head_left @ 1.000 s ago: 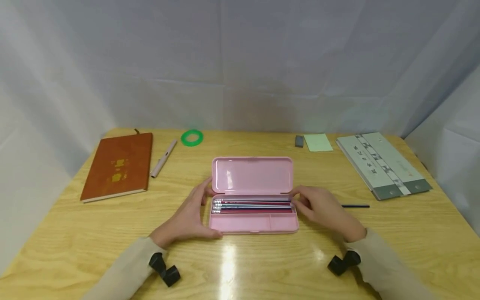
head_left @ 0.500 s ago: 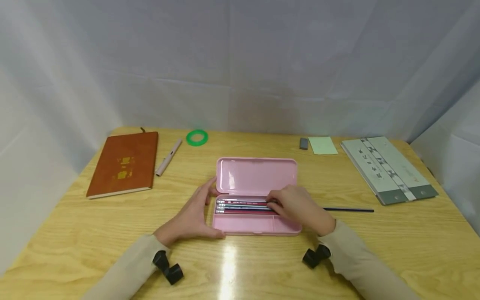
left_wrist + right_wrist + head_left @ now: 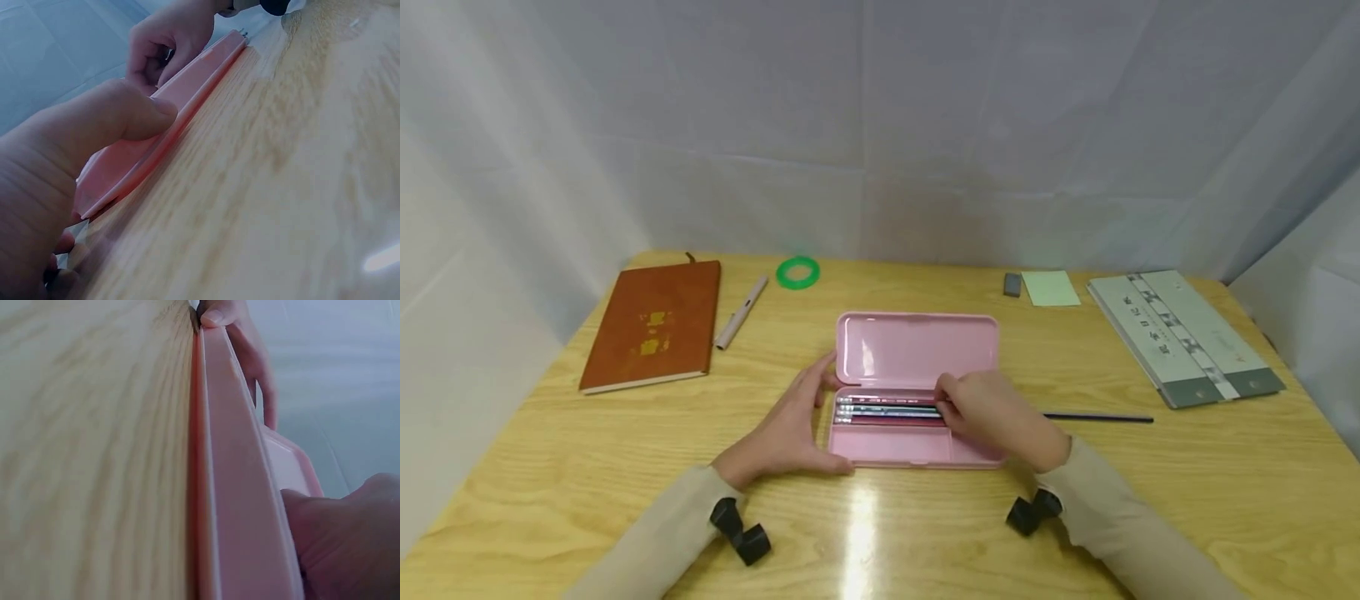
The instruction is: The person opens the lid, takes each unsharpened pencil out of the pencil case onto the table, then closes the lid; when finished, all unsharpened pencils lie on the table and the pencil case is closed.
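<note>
A pink pencil case (image 3: 887,448), lid (image 3: 917,350) flipped back, stands in the middle of the table. Several pencils (image 3: 887,412) lie side by side in its rear compartment, metal-capped ends to the left. My left hand (image 3: 790,429) grips the case's left end, thumb along the front edge and fingers behind. My right hand (image 3: 992,417) reaches into the right half of the case, its curled thumb and index finger pinching at the pencils; their right ends are hidden under it. A dark pencil (image 3: 1097,417) lies on the table right of the case, partly behind that hand.
A brown notebook (image 3: 655,325), a pale pen (image 3: 742,312) and a green ring (image 3: 797,272) lie at the back left. Farther right are a grey eraser (image 3: 1012,284), green sticky notes (image 3: 1050,288) and a grey-white notebook (image 3: 1183,333) with a patterned band.
My right hand has moved left from the case's right end to over the pencils, showing more of the dark pencil on the table. My left hand stays on the case; the head view shifts slightly.
</note>
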Tool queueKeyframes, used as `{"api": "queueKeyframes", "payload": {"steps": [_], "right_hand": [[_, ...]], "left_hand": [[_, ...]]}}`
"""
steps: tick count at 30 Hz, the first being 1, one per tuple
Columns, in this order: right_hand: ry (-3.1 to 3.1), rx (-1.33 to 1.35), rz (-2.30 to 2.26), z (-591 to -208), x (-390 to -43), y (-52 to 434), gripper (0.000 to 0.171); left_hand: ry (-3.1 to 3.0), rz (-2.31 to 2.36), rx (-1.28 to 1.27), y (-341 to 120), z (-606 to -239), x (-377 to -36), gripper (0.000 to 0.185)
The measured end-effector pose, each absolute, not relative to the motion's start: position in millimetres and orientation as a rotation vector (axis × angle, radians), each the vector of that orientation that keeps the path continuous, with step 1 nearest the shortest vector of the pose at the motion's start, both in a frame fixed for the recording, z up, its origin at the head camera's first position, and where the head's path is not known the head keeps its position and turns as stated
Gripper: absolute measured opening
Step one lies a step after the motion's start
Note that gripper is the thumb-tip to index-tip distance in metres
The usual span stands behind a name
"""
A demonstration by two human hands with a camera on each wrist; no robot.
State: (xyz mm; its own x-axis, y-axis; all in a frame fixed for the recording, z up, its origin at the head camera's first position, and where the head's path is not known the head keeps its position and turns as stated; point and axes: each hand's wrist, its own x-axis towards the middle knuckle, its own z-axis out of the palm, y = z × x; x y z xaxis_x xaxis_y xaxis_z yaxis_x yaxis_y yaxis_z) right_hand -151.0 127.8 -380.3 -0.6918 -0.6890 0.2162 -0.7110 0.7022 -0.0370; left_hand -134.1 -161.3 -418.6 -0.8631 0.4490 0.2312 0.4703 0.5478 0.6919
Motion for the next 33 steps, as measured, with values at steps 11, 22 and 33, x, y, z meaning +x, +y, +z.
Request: {"api": "queueKeyframes", "payload": {"steps": [11, 22, 33], "right_hand": [[-2.636, 0.987, 0.453, -374.2, -131.2, 202.2, 0.012], [-2.725, 0.597, 0.539, -399.1, -78.1, 316.2, 0.017], [-2.734, 0.622, 0.593, -407.3, -100.0, 297.3, 0.032]], "left_hand": [[-2.763, -1.252, -0.778, -167.0, -411.0, -133.7, 0.138], [-2.793, -1.305, -0.798, -159.0, -417.6, -132.3, 0.139], [-2.781, -1.271, -0.788, -160.8, -415.8, -133.4, 0.138]]}}
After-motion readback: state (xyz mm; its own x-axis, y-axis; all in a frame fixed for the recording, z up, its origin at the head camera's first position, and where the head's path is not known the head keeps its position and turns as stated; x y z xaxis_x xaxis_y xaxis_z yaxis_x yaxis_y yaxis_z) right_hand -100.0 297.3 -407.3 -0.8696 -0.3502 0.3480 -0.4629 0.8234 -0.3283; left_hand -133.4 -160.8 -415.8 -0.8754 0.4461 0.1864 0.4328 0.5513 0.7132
